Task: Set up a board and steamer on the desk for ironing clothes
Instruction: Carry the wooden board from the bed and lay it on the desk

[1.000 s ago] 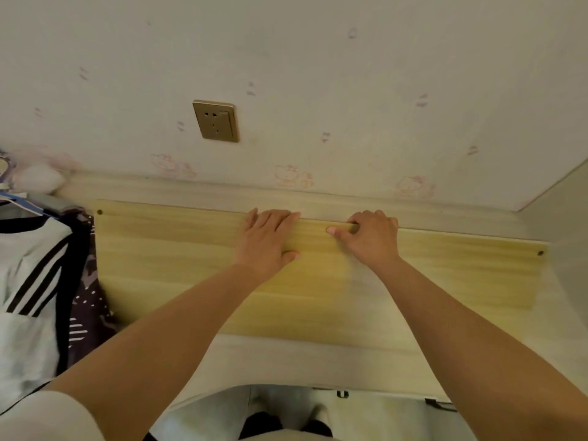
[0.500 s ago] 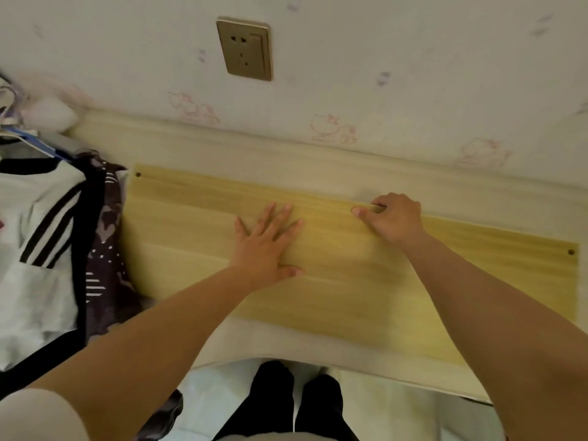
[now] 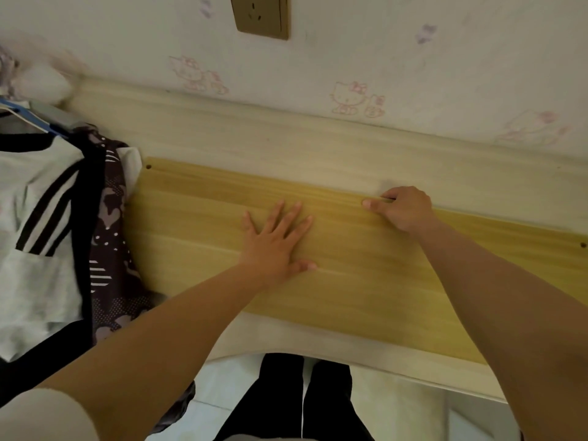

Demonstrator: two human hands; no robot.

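A long yellow wooden board point(image 3: 366, 275) lies flat on the pale desk point(image 3: 254, 141), a small hole near each far corner. My left hand point(image 3: 276, 240) rests flat on the middle of the board with its fingers spread. My right hand point(image 3: 404, 208) grips the board's far edge, fingers curled over it and thumb on top. No steamer is in view.
Clothes point(image 3: 41, 237) lie piled on the desk's left end: a grey shirt with black stripes and a dark patterned garment, with a blue hanger point(image 3: 28, 117). A wall socket point(image 3: 261, 15) sits above the desk. The desk's front edge curves in by my legs point(image 3: 299, 396).
The board has come toward me, leaving more bare desk behind it. My left hand slid off the far edge and now lies flat mid-board. My right hand kept its grip.
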